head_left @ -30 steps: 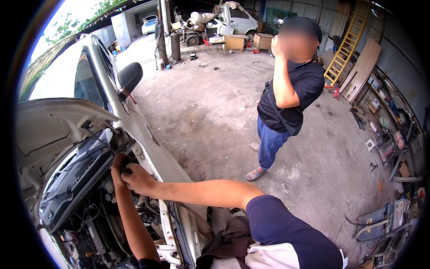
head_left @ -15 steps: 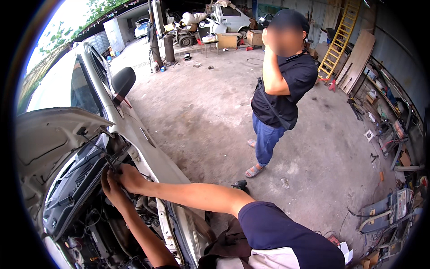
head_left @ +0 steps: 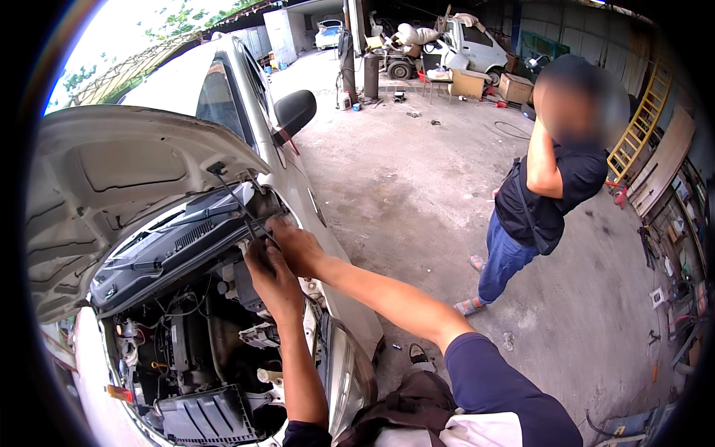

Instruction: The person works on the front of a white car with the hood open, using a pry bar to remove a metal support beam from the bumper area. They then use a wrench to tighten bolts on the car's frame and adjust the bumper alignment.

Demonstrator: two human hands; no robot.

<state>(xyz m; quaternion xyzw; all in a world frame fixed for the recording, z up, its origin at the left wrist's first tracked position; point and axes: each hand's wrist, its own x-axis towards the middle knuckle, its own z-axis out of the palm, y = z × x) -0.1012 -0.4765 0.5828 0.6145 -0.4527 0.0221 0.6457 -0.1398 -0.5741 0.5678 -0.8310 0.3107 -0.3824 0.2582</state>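
Observation:
I see a pale car with its hood [head_left: 112,171] raised and its engine bay [head_left: 179,350] exposed. My left hand [head_left: 272,283] is closed at the rear corner of the bay, around dark parts beside a thin rod [head_left: 240,201] that runs up to the hood. My right hand [head_left: 294,249], just behind and to the right of it, has bent fingers at the same spot. What both fingers grip is dark and hidden. Below them lie a dark engine block, hoses and the headlamp [head_left: 357,380].
A person [head_left: 555,190] in a dark T-shirt and blue trousers stands at right, a hand raised to the head. Behind are a white van [head_left: 477,45], gas cylinder [head_left: 371,74], boxes and yellow ladder [head_left: 637,119]. Cluttered shelves [head_left: 681,246] line the right wall.
My view has swung, so the car and person appear farther right and more of the engine bay shows. My hands stay at that corner, with the right hand's fingers shifted slightly.

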